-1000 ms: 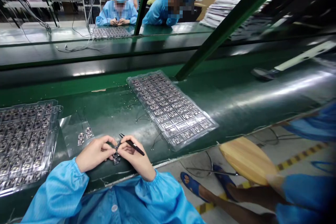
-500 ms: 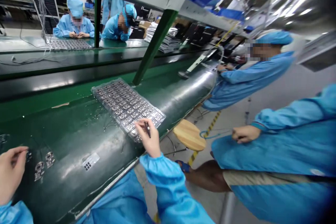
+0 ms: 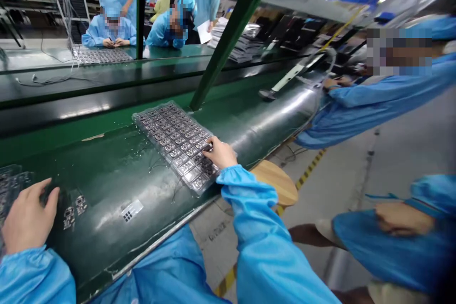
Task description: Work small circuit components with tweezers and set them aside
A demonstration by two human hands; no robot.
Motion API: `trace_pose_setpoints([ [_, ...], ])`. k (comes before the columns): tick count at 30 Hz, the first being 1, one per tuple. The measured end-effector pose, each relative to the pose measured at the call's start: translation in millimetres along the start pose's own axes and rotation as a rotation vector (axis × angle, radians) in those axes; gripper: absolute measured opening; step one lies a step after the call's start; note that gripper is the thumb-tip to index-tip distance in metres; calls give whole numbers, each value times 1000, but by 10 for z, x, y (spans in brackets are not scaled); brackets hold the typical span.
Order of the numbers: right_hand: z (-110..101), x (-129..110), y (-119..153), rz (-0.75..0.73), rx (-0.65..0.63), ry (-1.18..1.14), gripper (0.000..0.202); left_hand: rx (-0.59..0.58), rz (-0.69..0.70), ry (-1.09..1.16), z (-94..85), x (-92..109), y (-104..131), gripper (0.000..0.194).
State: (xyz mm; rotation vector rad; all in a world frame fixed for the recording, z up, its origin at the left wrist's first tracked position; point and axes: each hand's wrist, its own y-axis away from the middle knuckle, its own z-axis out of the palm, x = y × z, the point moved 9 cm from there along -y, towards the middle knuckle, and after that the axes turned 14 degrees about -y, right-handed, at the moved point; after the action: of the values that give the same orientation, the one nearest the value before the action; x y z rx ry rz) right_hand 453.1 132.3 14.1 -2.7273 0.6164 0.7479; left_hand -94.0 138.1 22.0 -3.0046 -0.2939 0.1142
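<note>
Nearest you, your left hand (image 3: 26,218) rests on the green surface (image 3: 117,171), fingers loosely curled; I cannot tell whether its grip holds anything. A second ago both hands were pinched together over one small board at the surface's near edge; now they are well apart. Just to the right of that hand lie two small circuit boards (image 3: 74,204), and beyond them a small white label (image 3: 131,210).

Farther out, your right hand (image 3: 221,153) has swung across to the clear tray of parts (image 3: 171,140). Its fingertips (image 3: 207,144) press down into a pocket near the tray's right edge, closed together on something too small to make out; the dark tweezers seen earlier are hidden. Judging by this, the assembled piece is going into the tray.

Beyond, a green post (image 3: 221,52) rises, and other workers in blue coats (image 3: 107,33) sit at a far bench.
</note>
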Motion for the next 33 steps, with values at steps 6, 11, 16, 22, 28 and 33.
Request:
trace_pose_setpoints([
  [6, -361, -50, 140, -1, 250, -122, 24, 295, 48, 205, -298, 132, 159, 41],
  [11, -235, -729, 737, -273, 12, -972, 20, 89, 238, 643, -255, 526, 298, 37],
  [16, 488, -1607, 1543, -261, -545, -1238, 16, -648, 451, 927, 60, 1283, 770, 47],
  [22, 880, -2023, 1846, -291, -716, -1325, 16, -1020, 394, 1238, 276, 1438, 1045, 45],
  [28, 1121, -1804, 1858, 49, -532, -1519, 33, -835, 100, 1350, 348, 1232, 864, 47],
  [33, 1388, -1700, 1978, 195, -550, -1532, 40, -787, 121, 1283, 375, 1253, 868, 44],
])
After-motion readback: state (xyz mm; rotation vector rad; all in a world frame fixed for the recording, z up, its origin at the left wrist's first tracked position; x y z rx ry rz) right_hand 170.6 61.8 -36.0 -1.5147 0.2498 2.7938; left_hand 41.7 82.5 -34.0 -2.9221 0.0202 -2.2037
